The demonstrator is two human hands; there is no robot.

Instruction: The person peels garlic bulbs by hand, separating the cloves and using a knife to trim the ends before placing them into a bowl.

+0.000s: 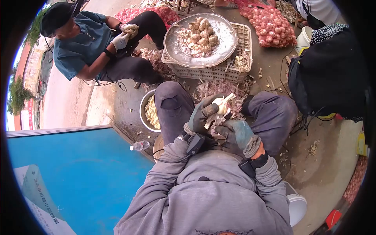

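My left hand (202, 114), in a grey-green work glove, is closed around a partly peeled garlic bulb (224, 105) with its pale stem pointing up and right. Just below and to the right is my right hand (239, 136), gloved too, its fingers curled in near loose garlic skin. What those fingers hold, if anything, is hidden. Both hands are above my lap, between my knees. Beyond them, a heap of papery garlic skins (219, 89) lies on the ground.
A wide metal pan (176, 51) with garlic bulbs rests on a plastic crate (244, 51). Peeled cloves fill a bowl (143, 113) by my left knee. A gloved co-worker (84, 43) sits at upper left. Red net sacks of garlic (270, 29) lie behind; a bottle (140, 145) lies left.
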